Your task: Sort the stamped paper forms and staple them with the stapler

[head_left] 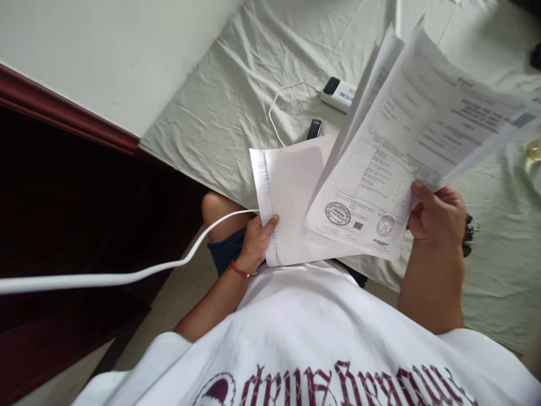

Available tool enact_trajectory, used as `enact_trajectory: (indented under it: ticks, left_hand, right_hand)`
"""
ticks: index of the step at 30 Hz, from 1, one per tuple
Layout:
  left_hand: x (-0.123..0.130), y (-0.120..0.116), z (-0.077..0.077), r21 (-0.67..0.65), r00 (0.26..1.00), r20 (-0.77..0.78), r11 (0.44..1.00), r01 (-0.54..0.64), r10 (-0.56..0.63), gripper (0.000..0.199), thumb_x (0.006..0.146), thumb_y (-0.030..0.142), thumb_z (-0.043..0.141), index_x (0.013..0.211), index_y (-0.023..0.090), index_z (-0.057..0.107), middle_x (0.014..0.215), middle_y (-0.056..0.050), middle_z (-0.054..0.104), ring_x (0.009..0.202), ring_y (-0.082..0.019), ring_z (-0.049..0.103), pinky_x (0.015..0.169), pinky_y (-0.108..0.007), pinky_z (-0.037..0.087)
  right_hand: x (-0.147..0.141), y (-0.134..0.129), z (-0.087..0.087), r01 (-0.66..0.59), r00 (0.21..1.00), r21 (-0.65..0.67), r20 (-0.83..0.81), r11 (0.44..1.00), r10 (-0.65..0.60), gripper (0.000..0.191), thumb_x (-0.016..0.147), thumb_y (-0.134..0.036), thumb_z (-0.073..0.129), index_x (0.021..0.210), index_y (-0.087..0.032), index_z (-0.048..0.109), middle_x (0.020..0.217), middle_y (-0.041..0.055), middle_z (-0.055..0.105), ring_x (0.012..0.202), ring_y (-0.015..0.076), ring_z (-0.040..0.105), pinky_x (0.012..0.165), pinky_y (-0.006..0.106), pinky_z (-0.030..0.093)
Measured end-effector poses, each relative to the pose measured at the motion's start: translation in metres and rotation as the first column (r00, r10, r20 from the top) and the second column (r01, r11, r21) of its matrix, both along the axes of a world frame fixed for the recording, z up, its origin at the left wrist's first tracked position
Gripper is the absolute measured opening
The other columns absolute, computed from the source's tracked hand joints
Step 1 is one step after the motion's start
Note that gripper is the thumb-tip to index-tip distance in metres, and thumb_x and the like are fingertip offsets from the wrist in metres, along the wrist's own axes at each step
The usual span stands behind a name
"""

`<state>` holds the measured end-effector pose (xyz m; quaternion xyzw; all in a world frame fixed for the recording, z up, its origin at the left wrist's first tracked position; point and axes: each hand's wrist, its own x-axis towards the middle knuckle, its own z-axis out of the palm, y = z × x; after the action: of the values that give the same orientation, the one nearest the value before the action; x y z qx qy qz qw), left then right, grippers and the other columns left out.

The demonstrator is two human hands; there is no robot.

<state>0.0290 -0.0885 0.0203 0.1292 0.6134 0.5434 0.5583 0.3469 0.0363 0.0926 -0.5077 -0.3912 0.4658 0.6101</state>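
Observation:
My left hand (258,239) pinches the left edge of a mostly blank paper sheet (291,186), thumb on top, just above my lap. My right hand (439,214) grips several printed papers (389,163) by their right side, with its thumb on the front one. That front page bears printed lines, a table and two round stamps near its lower edge. These papers are raised and tilted, and overlap the right part of the blank sheet. My right hand's other fingers are mostly hidden behind them.
A pale green cloth (236,96) covers the surface ahead. On it lie a white device (338,95) with a thin cord and a small black object (314,129). A white cable (169,265) crosses at left. Dark keys (468,234) lie beyond my right wrist.

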Motion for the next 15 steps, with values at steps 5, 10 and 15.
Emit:
enact_trajectory:
  ticks: [5, 10, 15]
  left_hand:
    - [-0.001, 0.000, 0.000, 0.009, 0.999, -0.030, 0.999, 0.045, -0.045, 0.057, 0.058, 0.054, 0.096, 0.094, 0.012, 0.079, 0.088, -0.008, 0.080, 0.084, -0.025, 0.073, 0.083, -0.035, 0.054]
    - [-0.003, -0.001, 0.001, 0.002, 0.993, -0.081, 0.996, 0.086, -0.086, 0.061, 0.060, 0.059, 0.093, 0.095, 0.012, 0.079, 0.088, -0.008, 0.080, 0.083, -0.025, 0.073, 0.082, -0.035, 0.054]
    - [-0.004, -0.002, 0.001, 0.002, 0.989, -0.117, 0.995, 0.096, -0.096, 0.060, 0.063, 0.061, 0.091, 0.096, 0.012, 0.078, 0.088, -0.007, 0.079, 0.082, -0.023, 0.072, 0.081, -0.034, 0.054]
  right_hand:
    - [-0.013, -0.006, -0.013, -0.129, 0.991, -0.134, 0.004, 0.983, 0.130, 0.023, 0.069, -0.034, 0.090, 0.087, -0.029, 0.075, 0.093, -0.0004, 0.080, 0.083, 0.0243, 0.075, 0.084, 0.047, 0.065]
    - [-0.022, -0.007, -0.036, -0.226, 0.913, -0.244, 0.286, 0.943, 0.293, 0.022, 0.083, -0.036, 0.077, 0.102, -0.027, 0.074, 0.085, -0.0009, 0.075, 0.077, 0.0207, 0.070, 0.071, 0.036, 0.059]
    - [-0.010, 0.001, -0.037, -0.111, 0.839, -0.189, 0.509, 0.976, 0.194, 0.004, 0.085, -0.028, 0.071, 0.089, -0.026, 0.072, 0.077, -0.0029, 0.068, 0.068, 0.0168, 0.060, 0.065, 0.031, 0.052]
